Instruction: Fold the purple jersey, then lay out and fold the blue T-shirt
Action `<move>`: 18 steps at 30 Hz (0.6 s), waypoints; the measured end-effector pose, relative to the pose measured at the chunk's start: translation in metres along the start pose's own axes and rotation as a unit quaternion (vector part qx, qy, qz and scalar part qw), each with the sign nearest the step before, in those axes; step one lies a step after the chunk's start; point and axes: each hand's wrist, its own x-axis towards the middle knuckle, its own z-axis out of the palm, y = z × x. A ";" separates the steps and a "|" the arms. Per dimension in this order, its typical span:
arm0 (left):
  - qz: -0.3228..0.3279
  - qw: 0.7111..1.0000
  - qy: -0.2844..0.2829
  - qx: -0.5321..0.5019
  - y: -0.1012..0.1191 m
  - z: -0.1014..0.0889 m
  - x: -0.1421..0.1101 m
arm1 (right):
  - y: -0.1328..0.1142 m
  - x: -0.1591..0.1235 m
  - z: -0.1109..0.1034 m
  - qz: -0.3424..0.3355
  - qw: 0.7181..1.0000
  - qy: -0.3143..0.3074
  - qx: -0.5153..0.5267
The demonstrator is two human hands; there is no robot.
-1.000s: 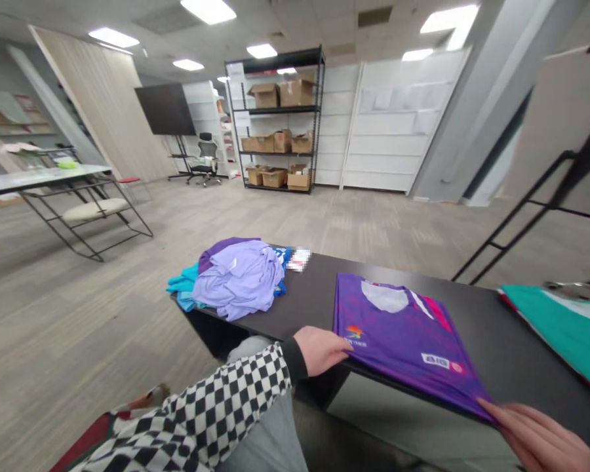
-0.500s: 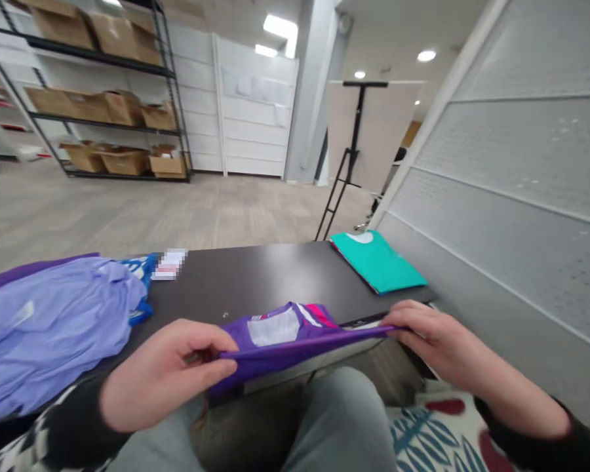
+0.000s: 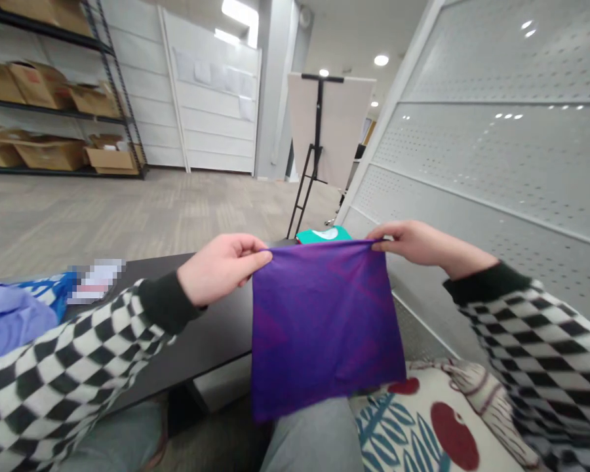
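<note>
A folded purple jersey (image 3: 324,321) hangs in front of me above my lap. My left hand (image 3: 221,267) pinches its top left corner. My right hand (image 3: 413,242) pinches its top right corner. Both hands are closed on the cloth at about chest height, past the near edge of the dark table (image 3: 211,334). A folded teal shirt (image 3: 323,235) lies on the far end of the table, partly hidden behind the jersey.
A pile of lilac and blue clothes (image 3: 14,311) lies on the table at the left. A perforated white partition (image 3: 486,164) runs along the right. A black stand with a board (image 3: 319,131) is behind the table. Shelves with cardboard boxes (image 3: 44,92) stand far left. A patterned cushion (image 3: 423,426) lies by my leg.
The purple jersey has come off the table: both hands lifted it by its top edge so it now hangs upright. My view has swung to the right.
</note>
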 end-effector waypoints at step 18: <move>0.151 0.956 0.032 0.249 -0.084 0.241 0.221 | 0.255 0.037 0.076 0.190 0.965 0.176 -0.030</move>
